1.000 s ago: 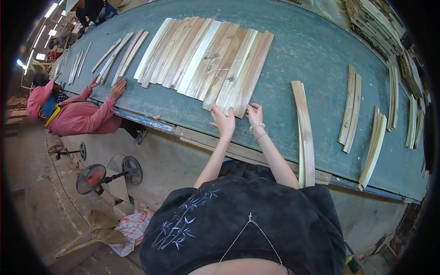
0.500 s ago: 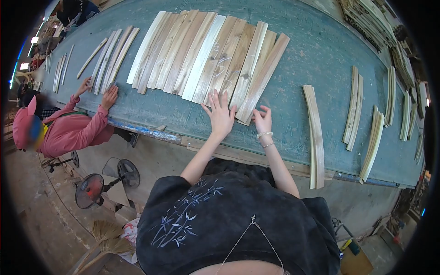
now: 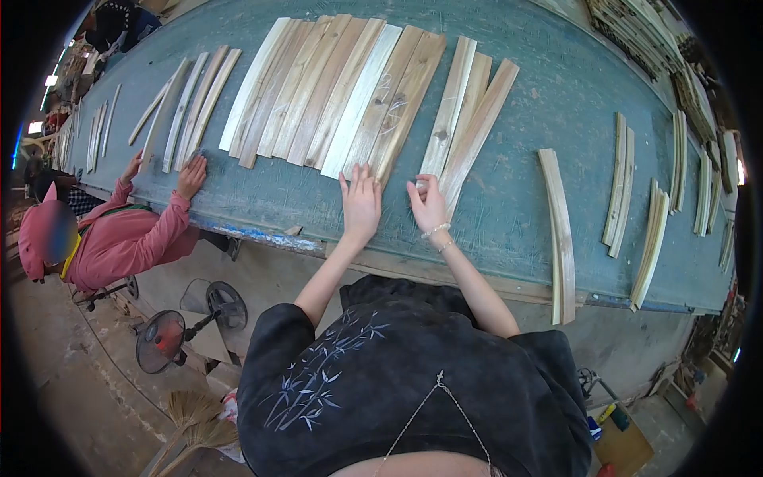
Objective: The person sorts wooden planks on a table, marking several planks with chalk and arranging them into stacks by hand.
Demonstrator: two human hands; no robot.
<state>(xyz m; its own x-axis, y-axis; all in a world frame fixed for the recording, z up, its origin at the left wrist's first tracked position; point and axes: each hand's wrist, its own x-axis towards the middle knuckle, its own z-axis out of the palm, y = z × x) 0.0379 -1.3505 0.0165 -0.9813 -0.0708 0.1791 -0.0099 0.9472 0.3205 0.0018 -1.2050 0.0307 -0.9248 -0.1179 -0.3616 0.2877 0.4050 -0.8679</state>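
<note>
Several wooden slats (image 3: 318, 95) lie side by side on the green table (image 3: 318, 207), some with chalk marks. My left hand (image 3: 362, 208) rests with its fingers spread on the near ends of the slats at the right of this row. To the right, across a gap, three separate slats (image 3: 474, 115) lie fanned and partly overlapping. At the near end of the leftmost of these, my right hand (image 3: 428, 205) has its fingers curled in; a bracelet is on the wrist.
At the left a co-worker in pink (image 3: 131, 238) has both hands at narrow slats (image 3: 203, 103). More strips (image 3: 563, 238) lie in small groups on the right. Stacked wood (image 3: 636, 40) stands beyond the far edge. Fans (image 3: 160, 342) and brooms (image 3: 191, 417) are on the floor.
The slats at the right end of the row have come apart from it and fanned out, leaving a gap. My left hand has shifted left, and my right hand has moved left onto a separated slat.
</note>
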